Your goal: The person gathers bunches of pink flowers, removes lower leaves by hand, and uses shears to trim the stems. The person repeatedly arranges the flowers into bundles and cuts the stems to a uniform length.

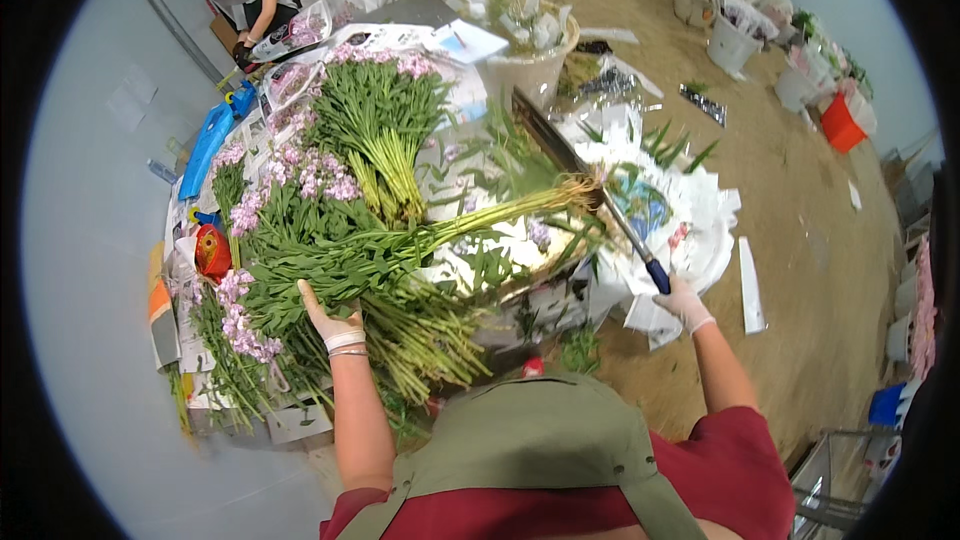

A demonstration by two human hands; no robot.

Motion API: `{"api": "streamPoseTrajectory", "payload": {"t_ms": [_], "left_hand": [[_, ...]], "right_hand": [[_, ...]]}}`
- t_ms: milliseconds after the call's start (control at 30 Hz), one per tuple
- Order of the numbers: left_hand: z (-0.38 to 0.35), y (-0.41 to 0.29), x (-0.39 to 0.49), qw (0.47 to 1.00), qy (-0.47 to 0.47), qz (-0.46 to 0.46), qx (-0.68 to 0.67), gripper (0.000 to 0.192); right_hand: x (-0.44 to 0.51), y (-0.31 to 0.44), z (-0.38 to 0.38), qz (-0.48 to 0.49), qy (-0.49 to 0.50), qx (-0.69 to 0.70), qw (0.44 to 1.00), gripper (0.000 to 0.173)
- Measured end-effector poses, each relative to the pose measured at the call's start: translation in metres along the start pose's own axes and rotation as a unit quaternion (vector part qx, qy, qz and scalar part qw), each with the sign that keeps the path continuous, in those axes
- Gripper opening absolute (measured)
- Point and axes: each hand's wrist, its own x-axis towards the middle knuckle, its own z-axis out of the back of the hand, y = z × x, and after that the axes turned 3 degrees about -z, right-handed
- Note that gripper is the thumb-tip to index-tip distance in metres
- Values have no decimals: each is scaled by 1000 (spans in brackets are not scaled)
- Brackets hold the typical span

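Observation:
My left hand (334, 322), in a thin white glove, holds a leafy bunch of cut flowers (345, 262), its thumb on top and its fingers hidden underneath. The long green stems run right, and their pale, root-like ends (574, 193) reach the blade (547, 127) of a lever-type stem cutter. My right hand (684, 304), also gloved, grips the cutter's dark blue handle (658, 276). The blade slants up and away from me. Behind the held bunch lies another bunch (382, 127) with pink-lilac blooms. More loose stems (427, 337) spread near my left wrist.
A co-worker (259, 7) handles wrapped flowers at the table's far left. A red tape roll (212, 251) sits at the left. Beyond the cutter stands a large tub (529, 75) of scraps. A white plastic sheet (690, 217) lies right. Buckets (735, 41) line the far wall.

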Motion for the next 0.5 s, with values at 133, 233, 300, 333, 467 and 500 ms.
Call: {"api": "streamPoseTrajectory", "payload": {"t_ms": [133,233,300,333,467,500], "left_hand": [[-19,29,20,996,-88,32,14,53],[-32,55,37,999,1,50,-20,55],[-43,75,52,997,44,62,-9,57],[-50,89,61,997,-28,64,35,56],[-73,137,99,997,-30,51,-40,54],[-77,151,107,997,-16,36,-73,54]], "right_hand": [[-31,52,104,6,-122,83,989,40],[-30,123,202,192,-346,15,918,31],[-14,179,260,190,-346,-7,919,27],[-1,207,290,167,-349,-60,920,30],[52,295,372,175,-345,-119,914,36],[63,312,384,181,-358,-128,907,36]]}}
